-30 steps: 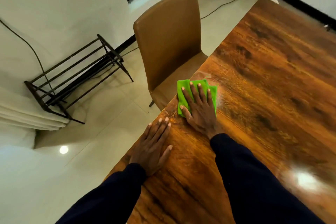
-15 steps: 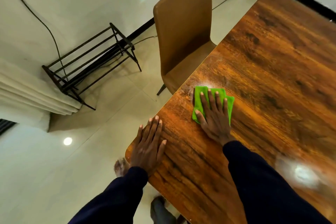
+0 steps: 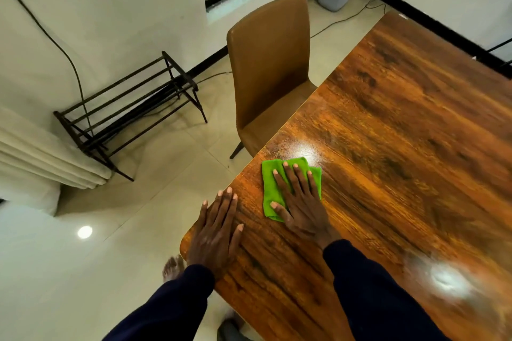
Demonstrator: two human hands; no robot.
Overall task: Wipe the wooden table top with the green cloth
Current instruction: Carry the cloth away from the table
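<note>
— Two hands on the wooden table top [image 3: 388,147]?
— Yes. The right hand [image 3: 300,202] lies flat on the green cloth [image 3: 270,188], fingers spread, pressing it down near the table's left edge, just below a bright glare patch.
— And the left hand [image 3: 216,235]?
— Palm down at the table's rounded near corner, fingers straight and close together, thumb out, bare of the cloth.
— Beyond the edge?
— A tan chair [image 3: 270,63], a dark metal rack [image 3: 130,108], and what looks like a bare foot [image 3: 172,267], blurred.
</note>
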